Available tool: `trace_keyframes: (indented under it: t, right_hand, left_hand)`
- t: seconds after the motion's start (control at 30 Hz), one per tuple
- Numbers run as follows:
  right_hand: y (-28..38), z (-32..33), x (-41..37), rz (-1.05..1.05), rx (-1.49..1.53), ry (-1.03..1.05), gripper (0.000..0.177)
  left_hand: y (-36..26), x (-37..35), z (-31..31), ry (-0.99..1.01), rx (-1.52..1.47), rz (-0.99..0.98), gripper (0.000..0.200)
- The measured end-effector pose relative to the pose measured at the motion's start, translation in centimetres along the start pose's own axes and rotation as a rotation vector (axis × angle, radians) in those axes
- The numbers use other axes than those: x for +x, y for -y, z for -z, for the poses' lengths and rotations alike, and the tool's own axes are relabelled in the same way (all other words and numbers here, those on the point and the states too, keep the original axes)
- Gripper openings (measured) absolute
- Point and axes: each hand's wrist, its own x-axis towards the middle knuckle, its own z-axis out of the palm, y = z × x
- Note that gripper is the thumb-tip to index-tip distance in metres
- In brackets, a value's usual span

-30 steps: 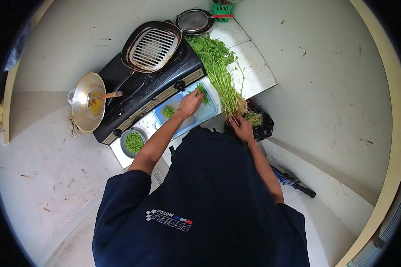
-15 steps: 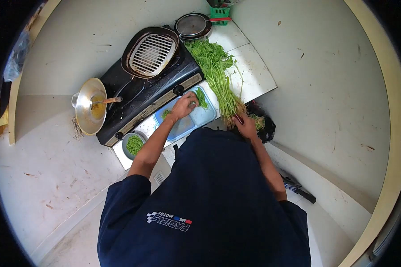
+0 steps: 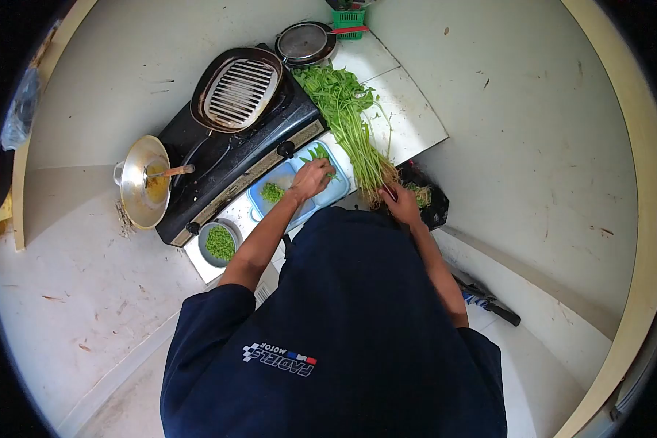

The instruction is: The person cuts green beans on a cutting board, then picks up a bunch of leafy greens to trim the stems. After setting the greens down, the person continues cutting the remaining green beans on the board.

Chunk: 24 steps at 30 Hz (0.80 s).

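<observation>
Left grip (image 3: 312, 179) palm-down over the blue tray (image 3: 335, 190)

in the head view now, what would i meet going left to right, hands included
Bluish plastic bag, wok, gray bowl, left hand, green basket, right hand, black bag.

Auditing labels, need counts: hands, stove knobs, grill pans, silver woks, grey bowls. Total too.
Hands: 2 (left hand, right hand)
Stove knobs: 2
Grill pan: 1
Silver wok: 1
Grey bowl: 1
Total: 7
</observation>
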Motion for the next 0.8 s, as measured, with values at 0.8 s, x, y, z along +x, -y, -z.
trace_keyframes:
  t: [0.8]
  right_hand:
    - [0.4, -0.5, -1.0, -0.031, -0.018, 0.015, 0.039]
  left_hand:
    - [-0.2, 0.5, -2.0, 0.001, 0.073, 0.082, 0.011]
